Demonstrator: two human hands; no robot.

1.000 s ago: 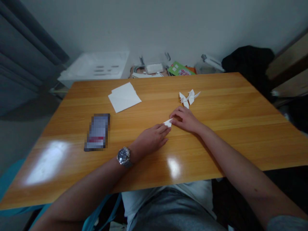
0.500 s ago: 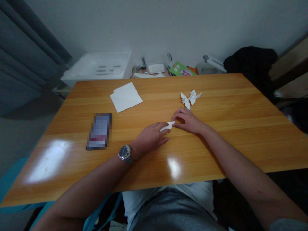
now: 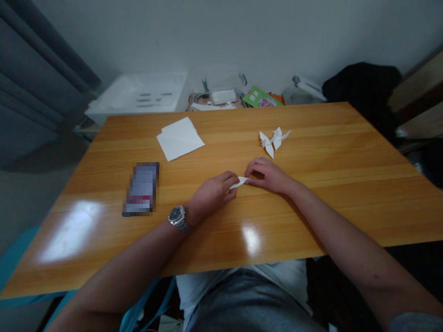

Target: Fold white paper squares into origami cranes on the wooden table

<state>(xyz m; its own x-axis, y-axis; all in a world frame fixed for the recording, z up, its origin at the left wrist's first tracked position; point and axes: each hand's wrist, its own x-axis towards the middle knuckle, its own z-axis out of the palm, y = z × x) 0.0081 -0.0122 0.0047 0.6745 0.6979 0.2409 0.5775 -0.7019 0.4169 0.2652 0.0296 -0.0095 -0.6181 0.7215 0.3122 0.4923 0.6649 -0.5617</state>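
From the head view, a folded paper strip (image 3: 239, 182) sat between the two hands, just over the tabletop (image 3: 328, 152), its long axis running left to right with the left end slightly nearer. The left hand (image 3: 211, 191) was curled almost closed, pinching that left end. The half-open right hand (image 3: 268, 176) had its fingers at the right end, though I could not tell whether it gripped. Both hands were equally close. Two paper cranes (image 3: 273, 142) lay just beyond the right hand, while paper sheets (image 3: 180, 139) and a blurred phone (image 3: 141, 189) lay to the left.

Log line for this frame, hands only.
left hand: holds folded white paper | right hand: touches paper's other end | nearby: origami cranes
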